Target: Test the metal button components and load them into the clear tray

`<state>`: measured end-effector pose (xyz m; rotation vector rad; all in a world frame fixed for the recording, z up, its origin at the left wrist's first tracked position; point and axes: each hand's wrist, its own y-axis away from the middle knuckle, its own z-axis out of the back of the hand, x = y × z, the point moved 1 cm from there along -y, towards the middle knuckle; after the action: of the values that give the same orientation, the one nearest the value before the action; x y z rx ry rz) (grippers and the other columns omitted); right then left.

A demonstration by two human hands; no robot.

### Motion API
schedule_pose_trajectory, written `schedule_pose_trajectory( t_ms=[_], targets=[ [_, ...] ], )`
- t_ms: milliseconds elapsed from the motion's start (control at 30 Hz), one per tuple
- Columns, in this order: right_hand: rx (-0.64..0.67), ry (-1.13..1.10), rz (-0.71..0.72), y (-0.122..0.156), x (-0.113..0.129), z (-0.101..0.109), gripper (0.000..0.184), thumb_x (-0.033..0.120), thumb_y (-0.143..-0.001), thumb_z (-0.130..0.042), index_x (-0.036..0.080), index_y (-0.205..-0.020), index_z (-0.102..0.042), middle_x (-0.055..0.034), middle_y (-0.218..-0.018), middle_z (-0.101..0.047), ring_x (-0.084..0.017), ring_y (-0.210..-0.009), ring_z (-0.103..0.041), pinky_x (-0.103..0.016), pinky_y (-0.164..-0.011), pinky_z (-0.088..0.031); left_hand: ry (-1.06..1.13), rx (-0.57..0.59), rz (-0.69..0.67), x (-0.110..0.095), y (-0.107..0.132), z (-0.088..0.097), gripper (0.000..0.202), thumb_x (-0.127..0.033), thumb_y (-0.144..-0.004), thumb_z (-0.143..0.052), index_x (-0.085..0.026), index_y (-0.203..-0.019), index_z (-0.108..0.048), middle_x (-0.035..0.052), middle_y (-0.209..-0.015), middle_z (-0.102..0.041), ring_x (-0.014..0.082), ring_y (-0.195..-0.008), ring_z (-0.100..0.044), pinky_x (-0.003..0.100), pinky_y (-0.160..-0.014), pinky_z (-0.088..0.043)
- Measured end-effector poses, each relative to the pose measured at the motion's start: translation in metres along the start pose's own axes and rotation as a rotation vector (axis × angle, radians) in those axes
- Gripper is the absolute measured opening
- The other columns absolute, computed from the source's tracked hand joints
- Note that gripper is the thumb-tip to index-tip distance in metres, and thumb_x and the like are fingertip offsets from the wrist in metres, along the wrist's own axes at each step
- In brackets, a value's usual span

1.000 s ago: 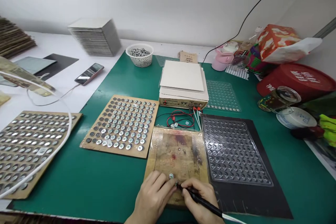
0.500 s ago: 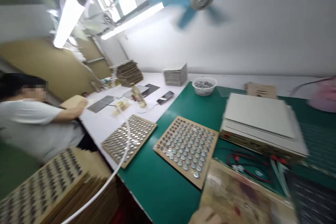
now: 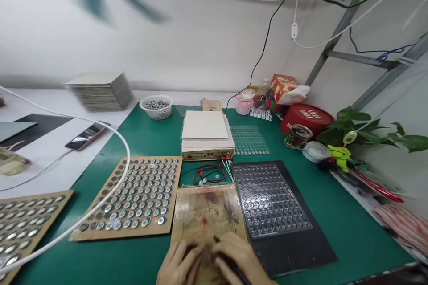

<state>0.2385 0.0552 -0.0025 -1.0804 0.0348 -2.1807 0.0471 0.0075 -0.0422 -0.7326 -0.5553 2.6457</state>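
Observation:
My left hand rests at the near edge of a stained tan board. Its fingers are curled together, and anything between them is hidden. On the same board my right hand is closed around a dark, pen-like tool, whose tip shows past the fingers. The spot between both hands is blurred. Left of the board lies a cardboard sheet with rows of small round metal pieces. To the right, a clear moulded tray with round pockets lies on a black sheet.
Behind the board stands a box-shaped device with red and white leads. A white basket of small metal parts is at the back. A white cable loops across the left. Cans, a plant and a red round box line the right.
My view has swung right, so the co-worker at the left is out of sight. Both my hands now show on the tan board; before, only part of one hand showed.

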Motion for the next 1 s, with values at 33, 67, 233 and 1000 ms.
schedule_pose_trajectory(
  t_ms=[33, 67, 233, 1000],
  targets=[
    [0.001, -0.045, -0.091, 0.0, 0.001, 0.008, 0.015, 0.015, -0.092, -0.047, 0.02, -0.088, -0.061, -0.0027, -0.081, -0.065, -0.016, -0.077, -0.062, -0.023, -0.07, -0.048, 0.017, 0.021, 0.031, -0.001, 0.0, 0.001, 0.025, -0.026, -0.095, -0.043, -0.024, -0.096, -0.067, 0.0047, -0.086, -0.066, 0.0154, -0.078, -0.064, 0.02, -0.068, -0.054],
    [-0.013, -0.07, -0.173, -0.001, 0.001, 0.015, 0.015, 0.014, -0.091, -0.048, 0.021, -0.088, -0.062, -0.0026, -0.083, -0.066, -0.016, -0.078, -0.062, -0.023, -0.072, -0.048, 0.031, 0.042, 0.073, -0.002, 0.0, 0.002, 0.024, -0.026, -0.095, -0.043, -0.023, -0.097, -0.067, 0.0052, -0.088, -0.066, 0.0161, -0.081, -0.064, 0.021, -0.068, -0.054],
    [0.06, -0.077, -0.134, 0.006, 0.002, 0.017, 0.016, 0.014, -0.091, -0.049, 0.02, -0.086, -0.062, -0.0029, -0.078, -0.066, -0.016, -0.074, -0.062, -0.023, -0.068, -0.049, 0.07, 0.074, 0.159, -0.007, 0.0, 0.004, 0.021, -0.023, -0.094, -0.046, -0.024, -0.097, -0.067, 0.0056, -0.09, -0.065, 0.0181, -0.084, -0.062, 0.024, -0.07, -0.054],
    [-0.299, 0.189, -0.212, -0.109, -0.111, 0.067, 0.013, 0.022, -0.085, -0.049, 0.02, -0.08, -0.061, -0.0057, -0.082, -0.067, -0.022, -0.082, -0.062, -0.032, -0.079, -0.046, 0.097, 0.125, 0.088, -0.004, -0.005, 0.002, 0.019, -0.033, -0.094, -0.048, -0.025, -0.096, -0.065, 0.005, -0.088, -0.063, 0.017, -0.079, -0.062, 0.022, -0.064, -0.053]
  ],
)
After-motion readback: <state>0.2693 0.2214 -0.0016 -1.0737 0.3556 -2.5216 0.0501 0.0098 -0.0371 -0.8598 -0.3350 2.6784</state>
